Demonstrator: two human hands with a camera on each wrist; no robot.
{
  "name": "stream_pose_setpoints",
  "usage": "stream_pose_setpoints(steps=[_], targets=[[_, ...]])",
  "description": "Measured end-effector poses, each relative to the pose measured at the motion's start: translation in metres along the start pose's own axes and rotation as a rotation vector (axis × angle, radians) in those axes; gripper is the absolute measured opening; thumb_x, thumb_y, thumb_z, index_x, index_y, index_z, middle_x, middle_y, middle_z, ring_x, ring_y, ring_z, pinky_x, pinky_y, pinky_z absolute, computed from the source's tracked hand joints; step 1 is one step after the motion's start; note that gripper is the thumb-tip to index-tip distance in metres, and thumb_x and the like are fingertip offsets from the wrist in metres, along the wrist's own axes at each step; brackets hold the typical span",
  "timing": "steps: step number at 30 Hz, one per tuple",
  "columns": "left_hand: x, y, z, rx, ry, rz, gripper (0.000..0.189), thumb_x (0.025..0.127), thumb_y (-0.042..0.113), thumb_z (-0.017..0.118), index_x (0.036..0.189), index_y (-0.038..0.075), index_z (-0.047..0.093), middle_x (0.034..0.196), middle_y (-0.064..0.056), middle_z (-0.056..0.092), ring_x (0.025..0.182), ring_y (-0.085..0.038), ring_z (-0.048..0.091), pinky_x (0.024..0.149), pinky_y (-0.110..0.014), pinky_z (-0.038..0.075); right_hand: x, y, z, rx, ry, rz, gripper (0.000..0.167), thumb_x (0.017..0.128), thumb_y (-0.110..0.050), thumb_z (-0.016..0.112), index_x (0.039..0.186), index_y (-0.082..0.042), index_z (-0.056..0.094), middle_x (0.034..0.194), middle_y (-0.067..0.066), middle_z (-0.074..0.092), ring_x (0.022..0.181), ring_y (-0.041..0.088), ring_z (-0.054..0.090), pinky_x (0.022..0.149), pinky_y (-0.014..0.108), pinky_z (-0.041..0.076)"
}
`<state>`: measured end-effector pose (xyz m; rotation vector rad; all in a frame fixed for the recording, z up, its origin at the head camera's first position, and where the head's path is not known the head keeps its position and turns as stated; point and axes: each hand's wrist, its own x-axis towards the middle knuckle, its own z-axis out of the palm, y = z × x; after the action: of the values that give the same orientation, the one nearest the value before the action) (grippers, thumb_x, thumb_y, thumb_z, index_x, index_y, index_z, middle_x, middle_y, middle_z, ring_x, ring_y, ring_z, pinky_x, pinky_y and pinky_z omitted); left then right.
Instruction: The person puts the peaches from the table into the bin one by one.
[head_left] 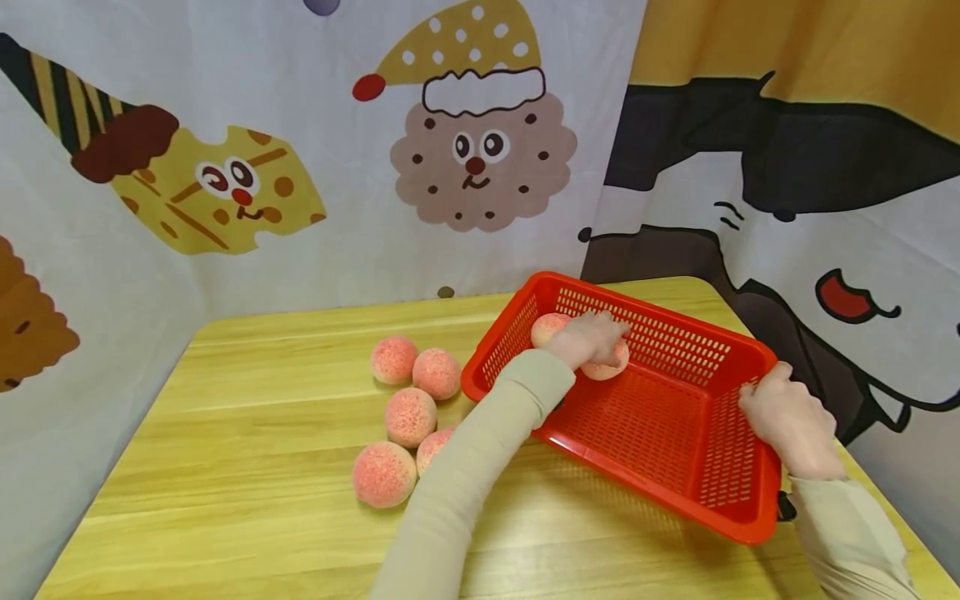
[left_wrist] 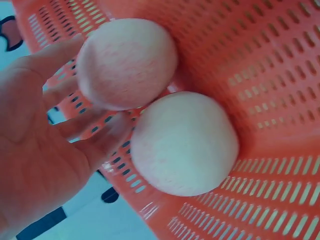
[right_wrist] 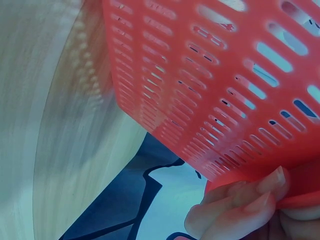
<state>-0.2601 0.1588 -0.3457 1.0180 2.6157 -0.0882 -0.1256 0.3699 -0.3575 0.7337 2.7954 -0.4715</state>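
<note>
The red plastic basket (head_left: 652, 417) has slotted walls. My right hand (head_left: 791, 417) grips its right rim, fingers (right_wrist: 240, 210) curled round the edge in the right wrist view. Inside the basket's left end, my left hand (head_left: 592, 337) reaches over two pink-and-cream peaches. In the left wrist view one peach (left_wrist: 127, 64) lies by the fingertips, and the other peach (left_wrist: 185, 144) sits right beside it. The left fingers are spread and fairly straight, not wrapped round either fruit. Part of both peaches is hidden by that hand in the head view.
Several more peaches (head_left: 411, 417) lie in a loose group on the wooden table (head_left: 225, 467), left of the basket. One is partly covered by the left sleeve (head_left: 480, 467). A cartoon-printed curtain (head_left: 315, 275) hangs behind the table and along its sides.
</note>
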Motion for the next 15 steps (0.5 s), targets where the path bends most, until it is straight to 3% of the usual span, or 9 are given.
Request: stream_pose_setpoints(steps=[10,15], targets=[[-0.029,-0.001,-0.029,-0.035,0.01,-0.071,0.054,0.096,0.035,0.053,0.147,0.031,0.035,0.151,0.006,0.037,0.137,-0.014,0.038,0.111,-0.032,0.036,0.0,0.0,0.001,0.013,-0.004,-0.014,0.056,0.095,-0.022,0.036,0.121,0.023,0.019,0.074,0.025,0.052,0.051,0.024,0.058,0.048,0.036,0.05],[-0.045,-0.013,-0.038,-0.047,0.029,-0.089,0.057,0.094,0.036,0.056,0.146,0.029,0.036,0.15,0.004,0.038,0.135,-0.018,0.039,0.108,-0.035,0.038,0.001,0.0,0.0,0.005,-0.006,-0.004,0.055,0.095,-0.024,0.036,0.12,0.022,0.02,0.074,0.026,0.052,0.052,0.025,0.058,0.048,0.037,0.048]])
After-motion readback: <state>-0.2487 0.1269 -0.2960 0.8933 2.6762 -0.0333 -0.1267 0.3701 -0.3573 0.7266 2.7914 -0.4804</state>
